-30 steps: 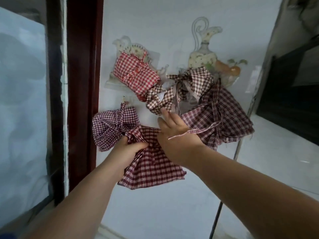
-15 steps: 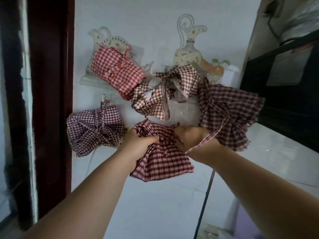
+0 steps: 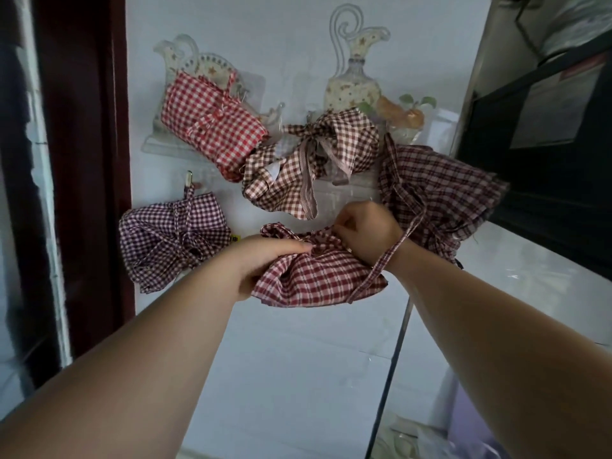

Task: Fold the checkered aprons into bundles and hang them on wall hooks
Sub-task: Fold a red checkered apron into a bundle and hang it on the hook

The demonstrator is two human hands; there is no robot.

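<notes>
A dark red checkered apron bundle (image 3: 318, 279) is held against the white wall. My left hand (image 3: 265, 260) grips its left side. My right hand (image 3: 367, 231) pinches the gathered top of the bundle, and a strap (image 3: 387, 256) runs over that wrist. Several other bundles hang on the wall: a purple checkered one (image 3: 172, 240) from a metal hook (image 3: 188, 180) at the left, a bright red one (image 3: 212, 124) above, a brown one (image 3: 308, 164) in the middle and a dark maroon one (image 3: 437, 197) at the right.
A dark red door frame (image 3: 82, 160) stands at the left. Jug-shaped decals (image 3: 351, 84) decorate the wall. A black appliance (image 3: 546, 144) sits on a white surface at the right. A thin dark pole (image 3: 387, 385) runs down below the bundle.
The view has shifted a little. My right hand has risen to the top of the dark red bundle and now pinches it; my left hand still grips the bundle's left side.
</notes>
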